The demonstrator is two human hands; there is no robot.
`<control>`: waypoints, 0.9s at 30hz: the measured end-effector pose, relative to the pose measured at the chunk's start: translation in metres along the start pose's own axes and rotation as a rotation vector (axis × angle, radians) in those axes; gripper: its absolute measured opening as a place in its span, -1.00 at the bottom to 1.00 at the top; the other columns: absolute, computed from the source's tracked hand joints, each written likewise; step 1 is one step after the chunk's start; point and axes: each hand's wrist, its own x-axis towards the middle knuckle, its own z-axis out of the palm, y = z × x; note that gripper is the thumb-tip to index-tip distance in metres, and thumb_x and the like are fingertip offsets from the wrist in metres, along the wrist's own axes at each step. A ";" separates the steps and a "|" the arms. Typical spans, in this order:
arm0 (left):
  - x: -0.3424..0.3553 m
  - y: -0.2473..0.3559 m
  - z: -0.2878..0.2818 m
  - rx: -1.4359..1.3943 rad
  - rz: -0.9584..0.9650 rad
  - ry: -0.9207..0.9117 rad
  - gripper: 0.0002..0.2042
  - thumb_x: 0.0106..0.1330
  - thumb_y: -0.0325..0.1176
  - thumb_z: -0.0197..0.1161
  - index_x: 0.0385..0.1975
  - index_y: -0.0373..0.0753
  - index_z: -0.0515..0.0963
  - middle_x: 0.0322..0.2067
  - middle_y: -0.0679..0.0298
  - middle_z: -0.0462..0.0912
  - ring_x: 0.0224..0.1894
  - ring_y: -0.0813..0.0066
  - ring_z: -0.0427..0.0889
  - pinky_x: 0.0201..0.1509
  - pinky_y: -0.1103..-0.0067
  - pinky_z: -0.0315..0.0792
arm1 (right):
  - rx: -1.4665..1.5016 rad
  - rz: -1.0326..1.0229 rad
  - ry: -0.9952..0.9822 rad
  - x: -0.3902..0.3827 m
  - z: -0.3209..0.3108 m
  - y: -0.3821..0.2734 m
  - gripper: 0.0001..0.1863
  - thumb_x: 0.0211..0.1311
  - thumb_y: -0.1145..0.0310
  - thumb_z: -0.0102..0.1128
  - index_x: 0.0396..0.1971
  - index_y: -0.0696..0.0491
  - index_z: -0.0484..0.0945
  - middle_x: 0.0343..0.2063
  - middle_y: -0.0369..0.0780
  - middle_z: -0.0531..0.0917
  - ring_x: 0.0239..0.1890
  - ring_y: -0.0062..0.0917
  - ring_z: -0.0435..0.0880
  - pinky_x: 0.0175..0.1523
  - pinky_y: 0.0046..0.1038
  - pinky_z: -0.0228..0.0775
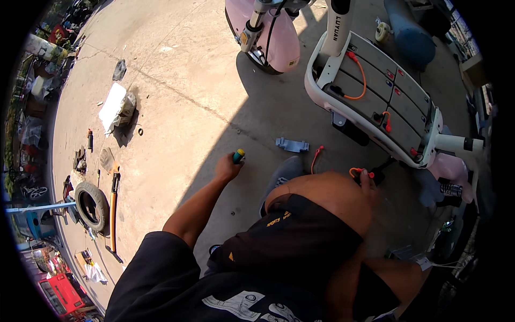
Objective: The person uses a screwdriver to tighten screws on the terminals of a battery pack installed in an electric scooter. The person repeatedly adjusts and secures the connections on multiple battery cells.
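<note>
My left hand (227, 168) is closed around the green and yellow handle of a screwdriver (238, 156), held over the concrete left of my knee. Beyond my bent knee, my right hand (369, 185) pinches a short orange cable (354, 171) with a red end. The knee covers part of this hand. Another orange-red cable (316, 158) lies on the ground between the hands, near a grey-blue bracket (292, 145). In front of me stands a pale pink electric scooter, its battery tray (370, 80) exposed. Orange jumper cables (365, 80) join some of the grey batteries there.
The scooter's pink front wheel cover (281, 45) is at the top. At left lie a tyre (91, 206), a long orange-handled tool (113, 209) and a white container (113, 107). A blue cylinder (413, 43) lies at the upper right. My shoe (289, 170) is near the bracket.
</note>
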 end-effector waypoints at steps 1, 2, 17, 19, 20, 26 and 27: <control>0.004 -0.002 0.000 0.007 0.011 0.036 -0.59 0.11 -0.14 0.47 -0.06 -0.18 0.67 -0.22 -0.06 0.73 -0.12 -0.11 0.70 -0.06 0.12 0.55 | 0.064 -0.003 -0.030 0.000 0.004 0.005 -0.68 0.46 0.13 0.19 -0.27 0.12 0.64 -0.58 -0.29 0.57 -0.60 -0.64 0.49 -0.49 -0.57 0.33; 0.009 -0.006 0.000 0.013 0.023 0.071 -0.59 0.12 -0.14 0.47 -0.06 -0.18 0.66 -0.22 -0.05 0.73 -0.11 -0.11 0.70 -0.06 0.12 0.55 | 0.127 -0.007 -0.059 0.003 0.007 0.011 -0.68 0.46 0.13 0.20 -0.28 0.11 0.64 -0.59 -0.29 0.57 -0.61 -0.64 0.49 -0.51 -0.56 0.34; 0.060 -0.043 0.042 0.092 0.167 0.124 -0.75 0.05 -0.32 0.36 -0.40 -0.42 0.64 -0.41 -0.23 0.68 -0.25 -0.27 0.68 -0.22 0.09 0.54 | 0.281 0.055 -0.196 -0.004 0.001 0.025 -0.68 0.47 0.13 0.20 -0.25 0.11 0.68 -0.57 -0.31 0.60 -0.63 -0.71 0.49 -0.54 -0.60 0.34; 0.064 -0.030 0.029 0.014 0.203 0.089 -0.72 0.05 -0.28 0.42 -0.43 -0.42 0.63 -0.45 -0.20 0.68 -0.30 -0.21 0.71 -0.27 0.15 0.54 | 0.305 0.070 -0.236 -0.006 0.006 0.032 -0.68 0.47 0.14 0.21 -0.25 0.12 0.69 -0.57 -0.32 0.60 -0.63 -0.72 0.49 -0.54 -0.61 0.33; 0.063 -0.020 0.020 -0.025 0.219 0.071 -0.71 0.05 -0.26 0.45 -0.45 -0.42 0.62 -0.47 -0.18 0.68 -0.33 -0.18 0.72 -0.29 0.18 0.53 | 0.315 0.078 -0.257 -0.007 0.009 0.034 -0.68 0.47 0.14 0.21 -0.24 0.12 0.69 -0.57 -0.32 0.60 -0.64 -0.73 0.48 -0.55 -0.62 0.32; 0.052 0.068 -0.073 -0.429 0.330 -0.139 -0.88 0.20 -0.44 0.44 -0.38 -0.31 0.63 -0.48 0.34 0.68 -0.44 0.59 0.60 -0.32 0.55 0.52 | 0.366 0.070 -0.315 -0.016 0.014 0.032 -0.70 0.48 0.16 0.19 -0.24 0.11 0.69 -0.59 -0.34 0.58 -0.62 -0.74 0.47 -0.55 -0.63 0.31; 0.043 0.094 -0.089 -0.511 0.309 -0.130 -0.92 0.22 -0.49 0.38 -0.37 -0.32 0.62 -0.49 0.34 0.65 -0.44 0.60 0.59 -0.33 0.57 0.50 | 0.378 0.063 -0.323 -0.017 0.013 0.030 -0.70 0.48 0.16 0.19 -0.25 0.11 0.68 -0.58 -0.34 0.59 -0.62 -0.75 0.47 -0.55 -0.63 0.31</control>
